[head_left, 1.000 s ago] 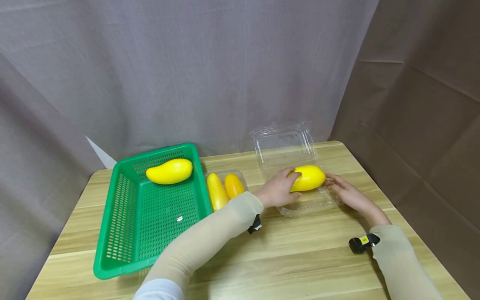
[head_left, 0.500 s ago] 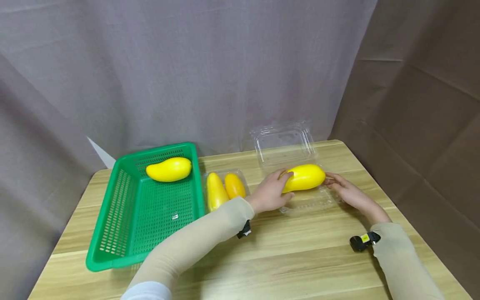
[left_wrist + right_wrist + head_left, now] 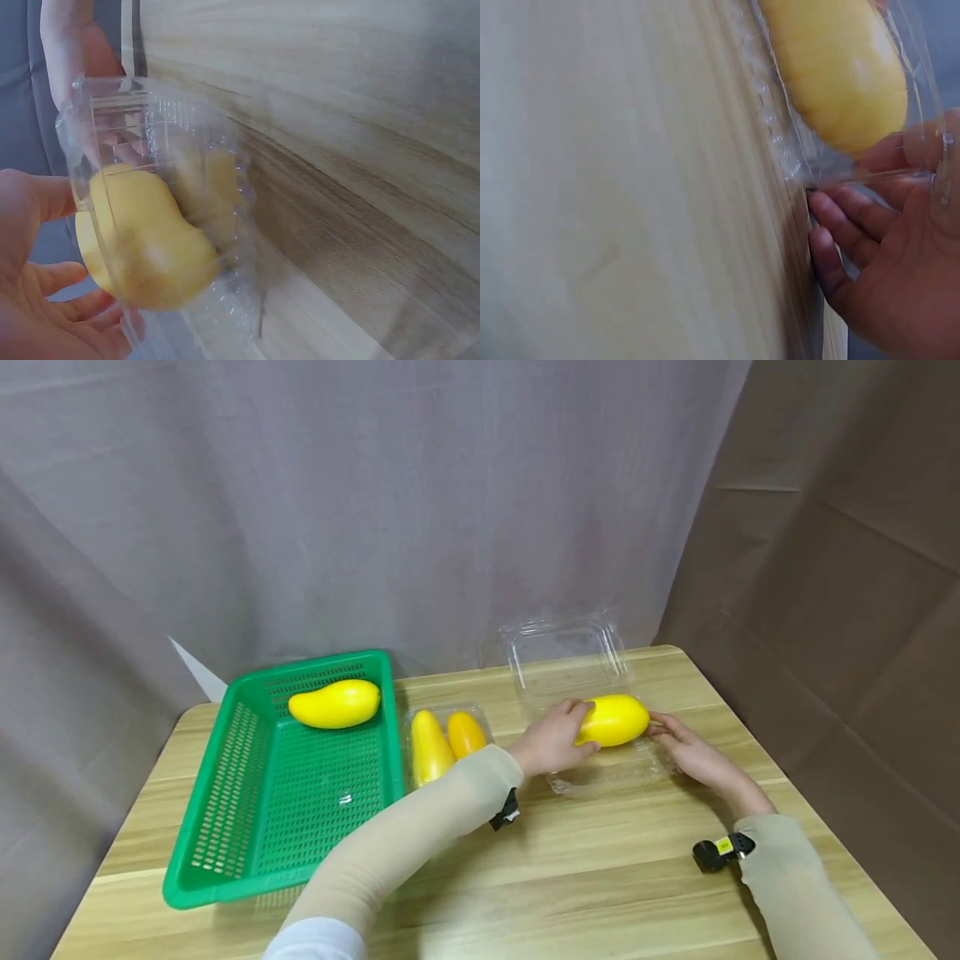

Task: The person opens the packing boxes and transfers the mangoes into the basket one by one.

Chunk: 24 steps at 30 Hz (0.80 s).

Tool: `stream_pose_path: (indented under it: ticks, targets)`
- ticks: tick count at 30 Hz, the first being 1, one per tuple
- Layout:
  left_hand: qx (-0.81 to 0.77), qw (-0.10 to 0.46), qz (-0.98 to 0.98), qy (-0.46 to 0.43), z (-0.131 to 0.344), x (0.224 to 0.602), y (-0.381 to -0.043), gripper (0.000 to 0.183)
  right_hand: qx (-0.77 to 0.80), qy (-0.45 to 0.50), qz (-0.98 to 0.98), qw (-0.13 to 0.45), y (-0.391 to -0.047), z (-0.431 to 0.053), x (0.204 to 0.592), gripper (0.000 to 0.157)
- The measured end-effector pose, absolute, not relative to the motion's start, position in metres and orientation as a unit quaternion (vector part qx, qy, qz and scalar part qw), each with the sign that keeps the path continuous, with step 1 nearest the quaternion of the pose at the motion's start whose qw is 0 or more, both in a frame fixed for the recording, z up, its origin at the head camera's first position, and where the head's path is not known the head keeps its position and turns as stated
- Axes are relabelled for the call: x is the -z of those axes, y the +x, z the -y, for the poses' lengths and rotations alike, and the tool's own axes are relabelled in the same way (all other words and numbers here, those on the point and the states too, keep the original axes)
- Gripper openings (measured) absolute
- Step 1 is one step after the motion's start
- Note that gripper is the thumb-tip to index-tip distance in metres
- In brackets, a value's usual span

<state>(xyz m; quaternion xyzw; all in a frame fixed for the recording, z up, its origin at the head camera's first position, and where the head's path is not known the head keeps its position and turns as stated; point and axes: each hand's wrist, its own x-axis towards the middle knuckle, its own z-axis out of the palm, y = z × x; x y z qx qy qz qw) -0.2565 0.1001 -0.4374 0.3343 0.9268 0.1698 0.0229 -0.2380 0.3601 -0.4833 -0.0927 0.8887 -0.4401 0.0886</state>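
A clear plastic clamshell box (image 3: 607, 774) stands on the table with its lid (image 3: 566, 656) raised at the back. Over its base lies a large yellow mango (image 3: 617, 721), its left end covered by my left hand (image 3: 557, 741), which grips it. In the left wrist view the fingers (image 3: 75, 307) and thumb lie around the mango (image 3: 150, 240), seen through the clear wall. My right hand (image 3: 697, 753) is at the mango's right end. In the right wrist view its fingers (image 3: 855, 217) hold the box's end wall, one of them close to the mango's tip.
A green plastic basket (image 3: 393, 727) at the left holds another yellow mango (image 3: 335, 704). Between basket and open box is a second clear container (image 3: 480, 708) with two smaller mangoes (image 3: 431, 749), partly behind my left sleeve. Grey curtain (image 3: 450, 510) hangs behind the wooden table (image 3: 570, 885).
My left hand shifted slightly left half a second ago, baring more of the mango, and has come back right over it. The right hand stays nearly still at the box's end.
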Motion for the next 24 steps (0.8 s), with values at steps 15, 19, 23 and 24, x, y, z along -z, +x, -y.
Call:
stream_pose_path:
  ticks: [15,19,23,24]
  targets:
    - [-0.16,0.057,-0.94,0.297,-0.1,0.451,-0.262,0.086,0.479,-0.064,-0.872,0.081,-0.228,-0.339,0.487,0.05]
    - [-0.148,0.058,-0.941,0.298,-0.101,0.452,-0.261,0.087,0.469,-0.068,-0.877,0.072,-0.227,-0.337,0.487,0.05]
    - [-0.147,0.051,-0.941,0.301,-0.102,0.45,-0.262,0.087,0.465,-0.064,-0.88,0.072,-0.227,-0.337,0.487,0.051]
    - [-0.146,0.049,-0.94,0.303,-0.102,0.449,-0.262,0.086,0.466,-0.063,-0.88,0.071,-0.227,-0.337,0.487,0.051]
